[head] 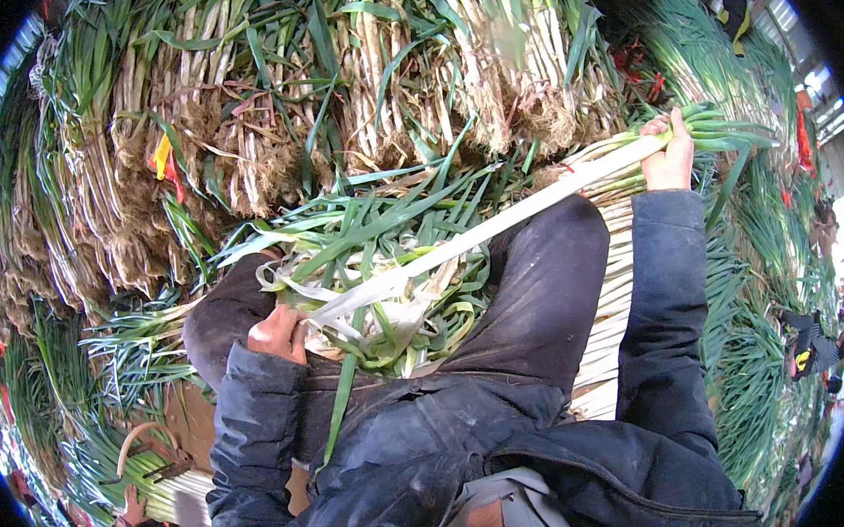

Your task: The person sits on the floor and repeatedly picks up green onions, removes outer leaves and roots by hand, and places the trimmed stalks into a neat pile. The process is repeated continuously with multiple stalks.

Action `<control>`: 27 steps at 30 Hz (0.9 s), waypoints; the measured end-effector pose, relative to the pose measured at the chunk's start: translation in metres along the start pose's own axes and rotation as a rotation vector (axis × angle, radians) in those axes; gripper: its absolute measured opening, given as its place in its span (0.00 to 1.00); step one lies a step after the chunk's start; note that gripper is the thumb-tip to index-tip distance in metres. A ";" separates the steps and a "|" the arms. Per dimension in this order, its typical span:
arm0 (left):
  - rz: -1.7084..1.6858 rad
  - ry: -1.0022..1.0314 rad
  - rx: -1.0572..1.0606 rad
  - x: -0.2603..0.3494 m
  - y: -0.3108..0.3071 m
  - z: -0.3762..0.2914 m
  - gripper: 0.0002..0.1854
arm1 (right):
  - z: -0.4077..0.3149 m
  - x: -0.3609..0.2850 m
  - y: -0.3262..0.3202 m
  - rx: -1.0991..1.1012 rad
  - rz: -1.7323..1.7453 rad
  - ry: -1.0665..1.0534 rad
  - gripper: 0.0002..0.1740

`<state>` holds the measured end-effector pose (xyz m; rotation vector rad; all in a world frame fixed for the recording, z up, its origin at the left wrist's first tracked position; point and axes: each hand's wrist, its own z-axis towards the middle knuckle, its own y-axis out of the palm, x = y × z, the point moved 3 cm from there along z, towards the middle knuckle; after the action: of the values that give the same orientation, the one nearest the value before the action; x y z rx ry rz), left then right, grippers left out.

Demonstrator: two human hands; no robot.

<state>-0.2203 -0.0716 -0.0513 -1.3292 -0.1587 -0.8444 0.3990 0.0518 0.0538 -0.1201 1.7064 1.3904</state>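
Note:
A long green onion (507,217) with a white shank slants across the lap, its green tops at the upper right. My right hand (668,154) is closed around it just below the leaves. At the other end, my left hand (280,335) grips a thin whitish outer layer (358,295) that stretches from the onion's lower end. Beneath the onion, between my bent legs, lies a heap of loose green leaves and pale peelings (379,332). Beside my right thigh, white-shanked onions (603,280) lie in a long row, with their tops towards the right.
Bundled onions with soil-covered roots (260,157) stand in a dense bank in front. More leafy bundles (747,343) lie at the right. At the lower left, another person's hand (134,506) is near a pile of onions (163,494) and a curved handle-like frame (144,433).

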 end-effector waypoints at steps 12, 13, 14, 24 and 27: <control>0.220 0.091 -0.047 -0.001 0.003 -0.004 0.16 | 0.014 -0.038 -0.001 -0.002 0.025 -0.031 0.13; 0.128 0.108 0.018 0.003 0.004 0.005 0.17 | 0.011 -0.034 0.002 0.001 0.007 -0.031 0.13; 0.036 0.125 0.083 0.012 0.010 0.020 0.18 | 0.007 -0.031 0.006 0.004 -0.012 -0.031 0.13; -0.581 -0.225 -0.251 0.064 0.067 0.060 0.15 | -0.008 0.001 0.025 -0.006 0.041 0.079 0.14; -0.587 -0.097 -0.180 0.059 0.066 0.048 0.14 | -0.005 0.005 0.016 -0.021 -0.021 0.078 0.14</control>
<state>-0.1217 -0.0555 -0.0571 -1.5182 -0.5803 -1.3088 0.3839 0.0554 0.0622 -0.2059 1.7494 1.4042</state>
